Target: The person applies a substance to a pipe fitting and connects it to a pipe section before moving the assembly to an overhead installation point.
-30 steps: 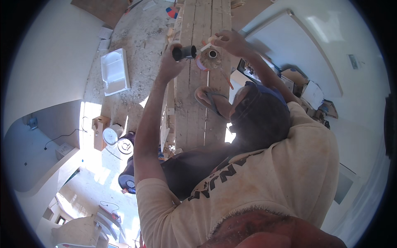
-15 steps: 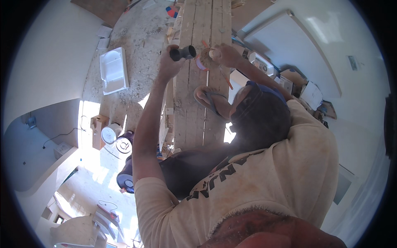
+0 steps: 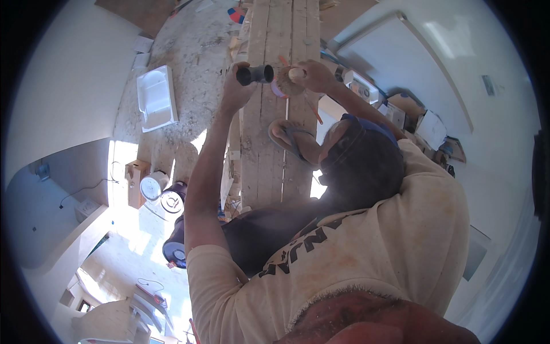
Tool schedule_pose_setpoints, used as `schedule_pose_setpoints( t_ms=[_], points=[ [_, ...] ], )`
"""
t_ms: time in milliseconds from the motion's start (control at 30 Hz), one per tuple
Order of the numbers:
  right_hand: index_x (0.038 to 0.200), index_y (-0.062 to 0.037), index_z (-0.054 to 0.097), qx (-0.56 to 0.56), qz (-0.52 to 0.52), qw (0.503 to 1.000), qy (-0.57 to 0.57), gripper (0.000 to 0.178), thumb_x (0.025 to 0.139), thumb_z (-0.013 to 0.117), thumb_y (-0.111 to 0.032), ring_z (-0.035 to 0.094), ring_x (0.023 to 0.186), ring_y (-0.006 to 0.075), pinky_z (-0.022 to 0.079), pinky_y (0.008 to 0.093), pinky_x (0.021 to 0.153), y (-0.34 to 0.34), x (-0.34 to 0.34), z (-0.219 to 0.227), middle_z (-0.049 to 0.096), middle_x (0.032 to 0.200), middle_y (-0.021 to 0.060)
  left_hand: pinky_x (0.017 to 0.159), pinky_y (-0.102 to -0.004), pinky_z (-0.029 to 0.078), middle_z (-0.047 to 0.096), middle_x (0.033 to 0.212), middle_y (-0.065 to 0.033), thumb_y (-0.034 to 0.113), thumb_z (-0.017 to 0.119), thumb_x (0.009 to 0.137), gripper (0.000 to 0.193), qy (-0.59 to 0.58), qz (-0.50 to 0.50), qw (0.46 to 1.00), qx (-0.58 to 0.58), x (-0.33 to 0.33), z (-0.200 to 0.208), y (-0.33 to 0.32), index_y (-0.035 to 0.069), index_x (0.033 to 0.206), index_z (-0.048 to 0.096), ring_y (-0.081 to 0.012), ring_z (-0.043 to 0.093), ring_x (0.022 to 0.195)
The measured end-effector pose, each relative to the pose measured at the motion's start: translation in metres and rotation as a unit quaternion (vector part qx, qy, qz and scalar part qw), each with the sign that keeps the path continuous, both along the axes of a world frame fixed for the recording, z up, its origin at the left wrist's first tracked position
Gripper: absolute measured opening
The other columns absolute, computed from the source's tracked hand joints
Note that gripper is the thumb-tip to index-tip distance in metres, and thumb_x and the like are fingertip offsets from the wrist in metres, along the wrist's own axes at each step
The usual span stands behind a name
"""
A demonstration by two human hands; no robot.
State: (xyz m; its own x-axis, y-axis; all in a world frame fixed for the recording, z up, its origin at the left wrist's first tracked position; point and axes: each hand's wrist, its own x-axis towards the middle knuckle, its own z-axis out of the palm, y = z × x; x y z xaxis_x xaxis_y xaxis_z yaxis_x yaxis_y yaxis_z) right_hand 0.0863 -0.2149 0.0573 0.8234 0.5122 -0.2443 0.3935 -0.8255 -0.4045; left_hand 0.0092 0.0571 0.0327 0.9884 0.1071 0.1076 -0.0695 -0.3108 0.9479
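Note:
My left hand point(image 3: 234, 92) is wrapped round a dark grey pipe fitting point(image 3: 256, 74). Two round open ends of the fitting show. Just to its right, my right hand point(image 3: 316, 77) has its fingers closed at a pale, rounded piece point(image 3: 297, 73), too small to name. Below those fingers is a round, brownish, rough-looking thing point(image 3: 285, 81) with a pinkish-white edge, its kind unclear. An orange stick-like thing point(image 3: 318, 113) lies beside it on the wooden planks point(image 3: 260, 149). My sandalled foot point(image 3: 286, 135) rests on the planks.
A white sink-like basin point(image 3: 156, 98) lies on the dusty floor at left. Lidded buckets point(image 3: 154, 184) and a wooden box point(image 3: 136, 179) stand nearer on that side. At right, a large white panel point(image 3: 395, 63) leans near cardboard and boxes point(image 3: 404, 106).
The pipe fitting has turned slightly in my left hand, so its right-hand opening faces up more. My right hand has barely moved.

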Motion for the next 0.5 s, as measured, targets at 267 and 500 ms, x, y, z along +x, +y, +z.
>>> schedule_pose_setpoints(
  t_ms=[267,500],
  points=[
    [0.117,-0.0137,0.068,0.028,0.009,0.997,-0.067,0.046,0.081,0.068,-0.04,0.063,0.103,0.035,0.049,0.045,0.09,0.003,-0.007,-0.003,0.066,0.106,0.0169,0.085,-0.0316,0.051,0.064,0.105,-0.0087,0.005,0.072,0.072,0.054,-0.002,-0.031,0.999,-0.04,0.007,-0.009,-0.004,0.005,0.124,0.057,-0.0174,0.063,0.096],
    [0.121,-0.0093,0.065,0.049,-0.095,0.994,0.004,0.056,0.08,0.07,-0.047,0.066,0.092,0.0248,0.051,0.0397,0.081,-0.013,0.002,0.033,0.068,0.094,0.0137,0.091,-0.0309,0.049,0.062,0.109,-0.0068,0.004,0.067,0.074,0.058,0.082,-0.06,0.981,-0.163,0.003,0.003,-0.002,0.002,0.13,0.054,-0.0169,0.061,0.101]
  ],
)
